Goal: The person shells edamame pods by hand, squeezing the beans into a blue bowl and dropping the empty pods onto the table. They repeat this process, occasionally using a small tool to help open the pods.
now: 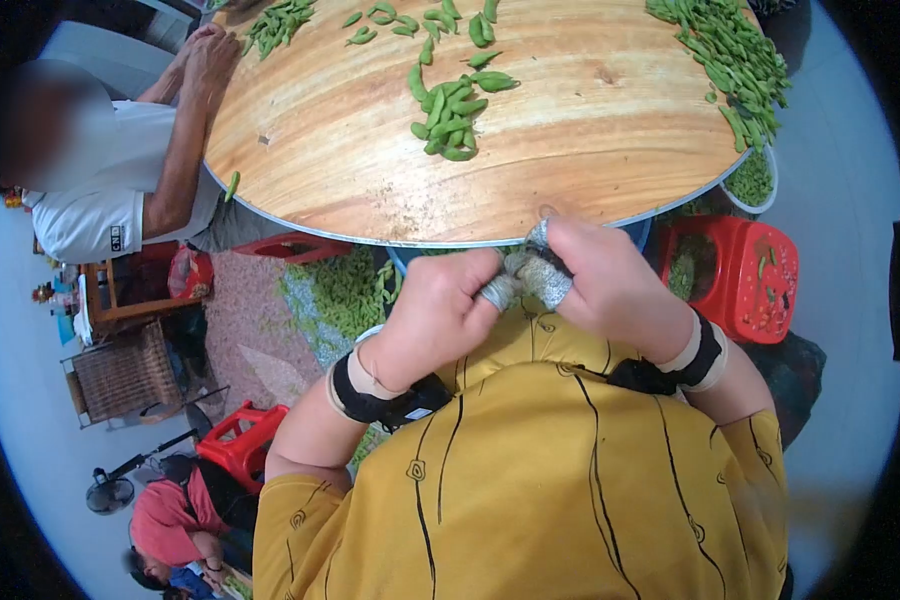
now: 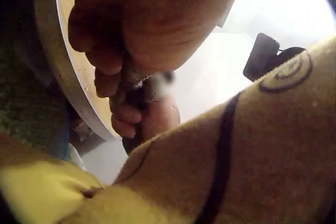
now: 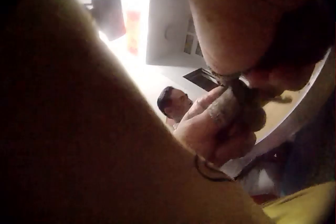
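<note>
My left hand (image 1: pixel 432 312) and right hand (image 1: pixel 622 285) meet at the table's near edge, in front of my yellow shirt. Grey wrapping (image 1: pixel 542 283) covers some fingertips on both. The fingers of both hands are curled and their tips come together. From between them, in the right wrist view, pokes a small slender pod-like piece (image 3: pixel 284 99); most of it is hidden by the fingers, and I cannot tell exactly what it is. Beyond the hands, a pile of green soybean pods (image 1: pixel 452 118) lies on the wooden table (image 1: pixel 320 170).
More pods (image 1: pixel 730 65) heap at the table's right, above a bowl of shelled beans (image 1: pixel 750 182). Red stools (image 1: pixel 745 275) stand at both sides. Pods (image 1: pixel 345 295) cover the floor below. One person (image 1: pixel 120 170) sits at left; another (image 1: pixel 175 520) is lower left.
</note>
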{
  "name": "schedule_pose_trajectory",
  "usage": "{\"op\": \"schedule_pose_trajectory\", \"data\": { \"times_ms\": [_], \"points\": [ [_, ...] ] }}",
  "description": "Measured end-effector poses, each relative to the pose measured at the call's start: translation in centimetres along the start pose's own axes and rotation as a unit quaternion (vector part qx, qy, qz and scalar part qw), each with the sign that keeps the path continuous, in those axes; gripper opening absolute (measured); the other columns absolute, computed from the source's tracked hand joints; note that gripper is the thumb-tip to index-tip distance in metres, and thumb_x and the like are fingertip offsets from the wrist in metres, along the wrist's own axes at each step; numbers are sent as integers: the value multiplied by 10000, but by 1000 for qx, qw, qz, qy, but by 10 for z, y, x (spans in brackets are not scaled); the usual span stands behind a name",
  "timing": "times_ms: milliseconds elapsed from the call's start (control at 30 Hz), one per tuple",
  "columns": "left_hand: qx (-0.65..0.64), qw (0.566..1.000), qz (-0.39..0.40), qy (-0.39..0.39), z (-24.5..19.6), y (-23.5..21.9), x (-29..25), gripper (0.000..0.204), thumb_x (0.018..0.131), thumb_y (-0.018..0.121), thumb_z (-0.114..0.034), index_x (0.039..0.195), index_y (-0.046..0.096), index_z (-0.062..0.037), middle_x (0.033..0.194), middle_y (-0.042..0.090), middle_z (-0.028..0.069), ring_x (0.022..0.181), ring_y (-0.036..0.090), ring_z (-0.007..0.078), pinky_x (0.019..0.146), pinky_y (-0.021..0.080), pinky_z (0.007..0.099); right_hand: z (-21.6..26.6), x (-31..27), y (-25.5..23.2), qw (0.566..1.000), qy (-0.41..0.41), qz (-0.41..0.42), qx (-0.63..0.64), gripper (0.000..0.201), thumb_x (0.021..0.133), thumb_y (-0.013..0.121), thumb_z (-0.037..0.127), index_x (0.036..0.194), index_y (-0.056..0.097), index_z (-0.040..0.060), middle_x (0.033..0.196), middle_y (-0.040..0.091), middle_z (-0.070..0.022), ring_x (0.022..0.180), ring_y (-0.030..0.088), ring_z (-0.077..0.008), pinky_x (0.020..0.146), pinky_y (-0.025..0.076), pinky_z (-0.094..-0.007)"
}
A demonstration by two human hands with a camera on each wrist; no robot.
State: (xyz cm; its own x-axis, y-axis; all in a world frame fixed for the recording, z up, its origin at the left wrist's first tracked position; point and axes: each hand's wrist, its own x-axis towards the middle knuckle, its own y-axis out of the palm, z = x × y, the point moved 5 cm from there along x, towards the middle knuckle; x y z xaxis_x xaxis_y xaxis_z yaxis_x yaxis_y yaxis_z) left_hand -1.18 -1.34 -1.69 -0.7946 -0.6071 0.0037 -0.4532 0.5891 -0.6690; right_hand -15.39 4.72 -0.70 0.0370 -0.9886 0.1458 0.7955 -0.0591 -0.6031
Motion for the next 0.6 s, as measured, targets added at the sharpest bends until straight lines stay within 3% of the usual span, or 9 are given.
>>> {"op": "schedule_pose_trajectory", "data": {
  "times_ms": [133,200,233,367,400,500,533,567,600],
  "points": [
    [-95,987,35,126,-19,5,1,123,837,607,-97,935,629,-27,674,590,94,575,588,135,558,472,287,-10,1,9,993,-45,63,90,133,819,603,139,864,548,27,693,586,-156,583,584,-319,504,451,-360],
    [-250,963,91,33,-16,8,1,124,882,577,-122,941,628,-26,674,610,32,560,566,88,531,456,245,-18,-7,16,882,221,198,365,124,866,593,160,891,568,42,650,567,-47,484,537,-141,434,399,-267],
    [-361,922,123,-58,-18,3,3,139,917,553,-145,926,620,-23,679,602,-12,550,533,40,509,420,191,-22,-11,21,832,236,174,470,120,885,596,175,914,586,59,644,521,26,473,468,-31,419,362,-202],
    [-444,870,112,-181,0,-13,-6,142,910,560,-132,846,602,-13,625,565,1,559,521,42,507,414,216,-27,-6,20,828,262,115,482,110,885,600,156,888,595,47,643,538,33,528,522,-64,472,424,-239],
    [-445,871,108,-178,8,-20,-11,142,910,560,-132,846,602,-13,625,565,1,559,521,42,507,414,216,-30,-2,17,909,152,101,374,110,878,602,146,901,602,39,678,578,3,557,553,-99,512,449,-259],
    [8,987,134,-87,41,-41,-32,251,831,651,-240,733,603,-14,575,574,121,553,604,189,517,469,334,-20,11,-4,984,40,120,126,125,855,616,144,909,624,32,747,640,-57,639,609,-162,600,486,-298],
    [207,969,125,-49,48,-45,-40,288,794,680,-278,697,601,-19,575,578,161,571,631,260,532,488,381,-17,18,-11,988,45,151,-2,137,837,628,153,904,637,34,781,663,-86,692,634,-191,648,498,-317],
    [321,920,156,-161,63,-43,-51,286,753,694,-309,743,617,-34,658,621,179,644,627,358,580,502,448,-14,29,-19,992,52,115,-3,198,785,625,214,853,614,29,757,600,-234,728,592,-402,639,488,-420],
    [320,921,155,-161,66,-42,-56,286,753,694,-309,743,617,-34,658,621,179,644,627,358,580,502,448,-18,41,-21,992,51,116,-4,198,785,625,214,853,614,29,757,600,-234,728,592,-402,639,488,-420]
  ]
}}
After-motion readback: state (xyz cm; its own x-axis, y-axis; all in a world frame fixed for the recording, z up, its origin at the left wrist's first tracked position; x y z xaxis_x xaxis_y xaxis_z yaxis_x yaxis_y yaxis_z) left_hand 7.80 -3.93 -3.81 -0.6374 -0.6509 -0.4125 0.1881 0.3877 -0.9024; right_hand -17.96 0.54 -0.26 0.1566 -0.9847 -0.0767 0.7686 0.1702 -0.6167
